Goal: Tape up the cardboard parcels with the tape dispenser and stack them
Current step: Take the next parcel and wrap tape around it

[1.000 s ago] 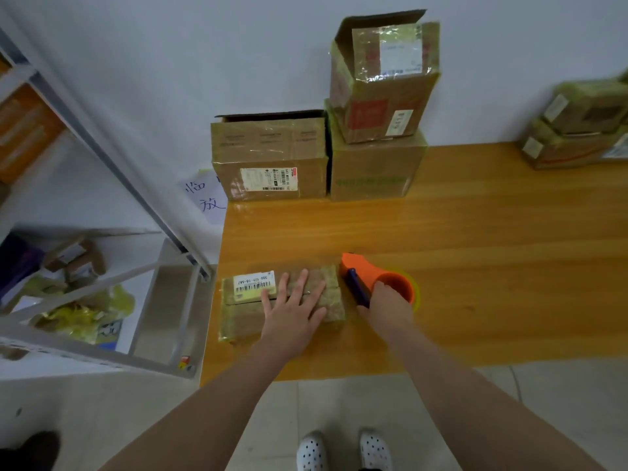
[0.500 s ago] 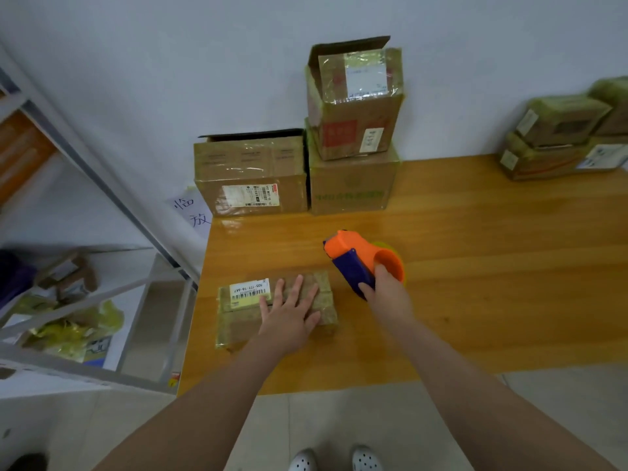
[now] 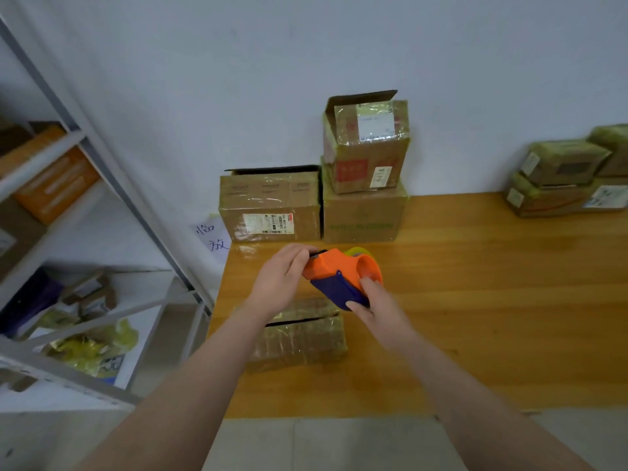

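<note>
Currently at the tape-feeding step, judged from the grip on the tape dispenser. Held clear of the table at centre frame, directly above the small parcel. Blue handle enclosed by the right hand, fingers wrapped fully round it. Orange nose taken by the left hand, fingertips curled and pinching at the front edge; presence of a loose tape end there: cannot tell. Small parcel flat on the table at lower centre, partly hidden by the left forearm, dark open slit across the top, touched by neither hand. Next, probably: draw out a length of tape, lower the nose to one end of the slit, press down, pull along the seam. Afterwards, probably, transfer to the taped parcels stacked at the right edge.
</note>
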